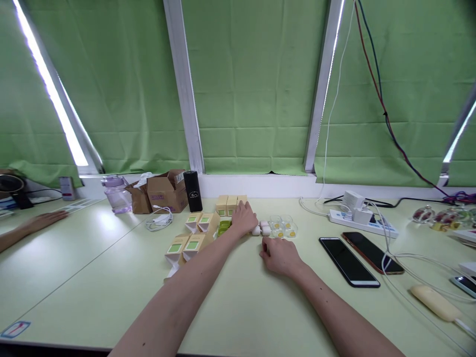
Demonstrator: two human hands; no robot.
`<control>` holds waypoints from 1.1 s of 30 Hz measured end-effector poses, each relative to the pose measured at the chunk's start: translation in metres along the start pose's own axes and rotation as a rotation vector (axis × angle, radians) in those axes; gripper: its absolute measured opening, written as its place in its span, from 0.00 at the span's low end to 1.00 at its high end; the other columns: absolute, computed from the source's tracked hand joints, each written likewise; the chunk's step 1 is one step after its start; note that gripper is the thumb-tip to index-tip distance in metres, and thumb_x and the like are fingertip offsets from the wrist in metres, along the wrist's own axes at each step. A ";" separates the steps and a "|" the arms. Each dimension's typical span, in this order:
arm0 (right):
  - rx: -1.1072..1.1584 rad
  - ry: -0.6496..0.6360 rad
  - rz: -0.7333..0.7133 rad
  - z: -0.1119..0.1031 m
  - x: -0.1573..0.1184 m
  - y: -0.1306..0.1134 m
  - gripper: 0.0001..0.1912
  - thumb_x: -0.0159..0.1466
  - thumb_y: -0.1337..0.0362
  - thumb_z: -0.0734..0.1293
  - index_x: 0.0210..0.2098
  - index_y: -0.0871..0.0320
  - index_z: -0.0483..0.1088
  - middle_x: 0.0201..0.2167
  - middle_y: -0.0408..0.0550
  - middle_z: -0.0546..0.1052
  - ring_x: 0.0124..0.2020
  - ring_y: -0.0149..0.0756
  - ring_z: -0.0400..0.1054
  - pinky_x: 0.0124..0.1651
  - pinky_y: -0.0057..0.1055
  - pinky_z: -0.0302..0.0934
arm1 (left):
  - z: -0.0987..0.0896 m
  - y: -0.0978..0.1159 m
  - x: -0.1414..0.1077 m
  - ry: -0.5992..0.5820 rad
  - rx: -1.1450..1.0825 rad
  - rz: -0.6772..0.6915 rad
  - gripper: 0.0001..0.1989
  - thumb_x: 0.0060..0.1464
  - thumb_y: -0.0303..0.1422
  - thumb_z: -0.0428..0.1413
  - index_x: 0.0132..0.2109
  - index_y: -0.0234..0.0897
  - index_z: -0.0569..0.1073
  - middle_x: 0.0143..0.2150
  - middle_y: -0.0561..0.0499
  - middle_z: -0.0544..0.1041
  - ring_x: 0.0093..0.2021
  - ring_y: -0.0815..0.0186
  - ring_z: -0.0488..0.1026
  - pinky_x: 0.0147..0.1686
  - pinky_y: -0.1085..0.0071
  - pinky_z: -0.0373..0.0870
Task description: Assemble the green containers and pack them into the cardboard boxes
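My left hand [243, 219] reaches forward, fingers spread out over the right end of a row of small cream boxes [222, 205]. Whether it touches them I cannot tell. Green small containers [223, 226] lie just left of its wrist. To its right sit pale pinkish-white small blocks [265, 228] and several clear round cups [283, 226] with yellow dots. My right hand [281, 256] rests on the table in front of these cups, fingers curled in and closed; anything inside is hidden. Several cream boxes with green labels [194, 245] stand left of my left forearm.
Two phones [348, 261] and a white power strip [364, 223] with trailing cables lie at right, near a cream oblong device [436, 302]. At the back left stand a black cylinder [193, 191], a cardboard box [167, 192] and a purple bottle [117, 194]. Another person's hand [46, 221] lies far left.
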State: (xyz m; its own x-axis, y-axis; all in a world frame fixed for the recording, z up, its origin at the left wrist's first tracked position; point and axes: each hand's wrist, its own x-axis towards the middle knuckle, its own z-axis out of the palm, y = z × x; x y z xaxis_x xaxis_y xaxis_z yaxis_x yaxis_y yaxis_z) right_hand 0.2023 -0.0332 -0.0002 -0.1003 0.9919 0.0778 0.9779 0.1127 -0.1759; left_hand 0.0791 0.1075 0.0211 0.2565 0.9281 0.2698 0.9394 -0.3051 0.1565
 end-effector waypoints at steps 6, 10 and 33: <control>0.007 -0.003 0.012 -0.002 -0.001 -0.002 0.07 0.67 0.60 0.65 0.42 0.54 0.72 0.40 0.52 0.82 0.43 0.47 0.77 0.38 0.33 0.57 | -0.019 -0.014 -0.020 0.082 -0.096 0.121 0.24 0.65 0.33 0.48 0.65 0.36 0.68 0.66 0.40 0.73 0.65 0.51 0.68 0.63 0.56 0.64; 0.008 0.009 0.013 0.000 -0.001 -0.001 0.07 0.67 0.61 0.65 0.42 0.54 0.72 0.41 0.52 0.82 0.43 0.47 0.77 0.38 0.33 0.57 | -0.039 -0.037 -0.037 0.121 -0.184 0.147 0.20 0.65 0.30 0.49 0.61 0.40 0.74 0.59 0.46 0.79 0.60 0.57 0.74 0.58 0.63 0.71; 0.002 0.039 0.017 0.003 0.000 -0.003 0.07 0.67 0.58 0.65 0.39 0.54 0.72 0.39 0.50 0.82 0.41 0.47 0.77 0.36 0.33 0.56 | -0.036 -0.077 -0.093 0.023 0.132 0.271 0.09 0.57 0.28 0.55 0.36 0.37 0.81 0.37 0.39 0.82 0.50 0.46 0.71 0.48 0.54 0.66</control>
State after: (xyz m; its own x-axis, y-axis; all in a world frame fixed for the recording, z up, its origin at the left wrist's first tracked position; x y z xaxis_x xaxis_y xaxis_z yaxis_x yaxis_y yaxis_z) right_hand 0.1990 -0.0335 -0.0028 -0.0766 0.9907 0.1127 0.9790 0.0962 -0.1799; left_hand -0.0254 0.0370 0.0180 0.4979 0.8111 0.3069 0.8594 -0.5090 -0.0490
